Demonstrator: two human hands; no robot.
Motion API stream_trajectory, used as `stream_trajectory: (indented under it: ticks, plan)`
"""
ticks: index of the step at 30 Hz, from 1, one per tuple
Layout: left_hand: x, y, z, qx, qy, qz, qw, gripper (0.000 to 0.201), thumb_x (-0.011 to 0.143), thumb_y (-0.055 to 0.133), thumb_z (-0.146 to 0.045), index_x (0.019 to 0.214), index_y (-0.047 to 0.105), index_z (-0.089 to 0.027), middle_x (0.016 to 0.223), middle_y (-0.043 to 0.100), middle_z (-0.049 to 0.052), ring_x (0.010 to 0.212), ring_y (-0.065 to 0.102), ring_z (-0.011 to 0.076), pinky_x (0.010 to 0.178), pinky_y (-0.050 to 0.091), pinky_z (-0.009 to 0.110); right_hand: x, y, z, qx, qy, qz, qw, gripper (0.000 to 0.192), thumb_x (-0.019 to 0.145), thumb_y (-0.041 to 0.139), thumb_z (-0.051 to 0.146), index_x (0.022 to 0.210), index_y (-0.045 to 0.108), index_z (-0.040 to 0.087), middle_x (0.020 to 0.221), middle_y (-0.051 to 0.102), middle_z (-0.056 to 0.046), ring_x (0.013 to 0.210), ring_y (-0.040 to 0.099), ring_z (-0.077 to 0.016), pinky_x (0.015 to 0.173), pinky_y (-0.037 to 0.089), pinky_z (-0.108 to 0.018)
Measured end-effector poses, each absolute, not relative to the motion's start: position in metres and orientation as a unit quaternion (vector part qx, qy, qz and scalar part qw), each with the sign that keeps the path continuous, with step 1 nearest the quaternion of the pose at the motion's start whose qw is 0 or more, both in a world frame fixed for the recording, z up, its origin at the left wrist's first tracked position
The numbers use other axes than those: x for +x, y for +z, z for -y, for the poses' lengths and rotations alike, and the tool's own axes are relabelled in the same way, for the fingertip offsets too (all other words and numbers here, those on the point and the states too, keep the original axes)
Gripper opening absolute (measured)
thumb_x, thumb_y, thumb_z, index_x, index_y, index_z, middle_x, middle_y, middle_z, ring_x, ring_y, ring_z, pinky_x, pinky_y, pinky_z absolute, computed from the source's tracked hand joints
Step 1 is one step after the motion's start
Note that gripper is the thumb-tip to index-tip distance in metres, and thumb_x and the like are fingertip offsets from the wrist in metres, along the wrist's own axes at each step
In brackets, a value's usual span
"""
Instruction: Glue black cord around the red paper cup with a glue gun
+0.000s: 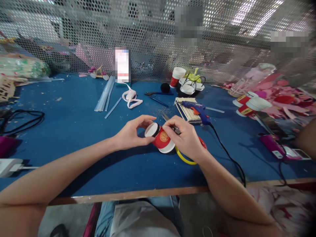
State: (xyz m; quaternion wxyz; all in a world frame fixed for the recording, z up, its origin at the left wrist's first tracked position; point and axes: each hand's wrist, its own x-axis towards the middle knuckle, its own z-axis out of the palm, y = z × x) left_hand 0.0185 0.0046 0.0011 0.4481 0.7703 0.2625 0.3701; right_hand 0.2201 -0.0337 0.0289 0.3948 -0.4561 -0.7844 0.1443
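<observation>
A red paper cup (pixel 163 137) with a gold emblem lies tilted between my hands, its white rim toward the table's front edge. Against its upper left end is a white disc (pixel 150 130) with a black band around it. My left hand (pixel 134 133) curves round this end, thumb against the cup and fingers behind the disc. With thumb and fingertips pressed together, my right hand (pixel 184 136) grips the cup's upper right edge. Partly hidden beneath the right hand are scissors, with the blades (pixel 166 116) pointing away and a yellow handle loop (pixel 185 159) showing.
Right of my hands, a blue glue gun (pixel 197 110) rests on wooden sticks (pixel 186 113), its black cable trailing forward. Behind are pliers (pixel 158 93), a black pompom (pixel 165 87), white ribbon (pixel 132 98) and clear glue sticks (pixel 105 95). More paper cups (pixel 254 104) lie right; perforated metal (pixel 98 39) closes the back.
</observation>
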Motion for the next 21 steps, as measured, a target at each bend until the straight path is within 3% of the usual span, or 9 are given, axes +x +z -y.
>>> stream_trajectory:
  ticks: [10, 21]
  plan:
    - [0.018, -0.004, -0.005, 0.773, 0.377, -0.227, 0.457, 0.057, 0.069, 0.07, -0.019, 0.122, 0.049, -0.019, 0.11, 0.062, 0.009, 0.1, 0.06, 0.0194, 0.095, 0.049, 0.037, 0.218, 0.021, 0.033, -0.468, 0.173, 0.772, 0.393, 0.009, 0.089, 0.047, 0.025, 0.081, 0.049, 0.022, 0.08, 0.054, -0.002, 0.074, 0.052, -0.0143, 0.067, 0.044, -0.03]
    - [0.018, -0.006, -0.007, 0.762, 0.357, -0.194, 0.504, 0.054, 0.071, 0.067, -0.013, 0.122, 0.049, -0.019, 0.121, 0.056, 0.011, 0.113, 0.055, 0.0219, 0.103, 0.043, 0.041, 0.213, 0.013, 0.035, -0.511, 0.193, 0.764, 0.343, 0.011, 0.093, 0.039, 0.029, 0.092, 0.045, 0.02, 0.085, 0.061, -0.005, 0.074, 0.058, -0.0153, 0.066, 0.044, -0.03]
